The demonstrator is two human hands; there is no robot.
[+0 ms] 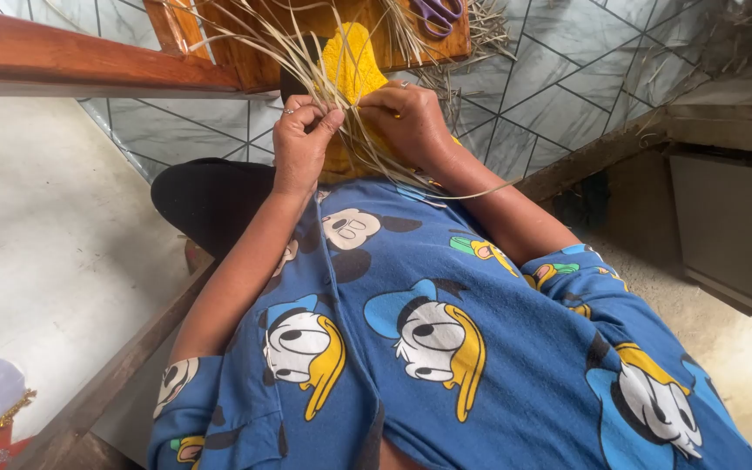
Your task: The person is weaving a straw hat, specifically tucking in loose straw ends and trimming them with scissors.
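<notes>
1. The head view looks down at a person in a blue shirt with cartoon pictures, and both bare hands are up near the top.
2. The left hand is curled almost closed. Its fingers pinch a few long, thin, pale dry straw strands.
3. The right hand is bent over too, with its fingers tucked down on the same strands, pressing them against the bright yellow woven piece.
4. The yellow woven piece sits just past the two hands, partly on the brown wooden board. The straw strands fan out from the hands, up over the board and down toward the shirt.
5. Purple-handled scissors lie at the far edge of the board, well apart from the hands.
6. To do this bit well, I think the hands should stay close together, keep the strands flat and snug, and pull gently so the dry straw does not snap.
7. Loose ends should be kept out of the way so they do not tangle.
</notes>
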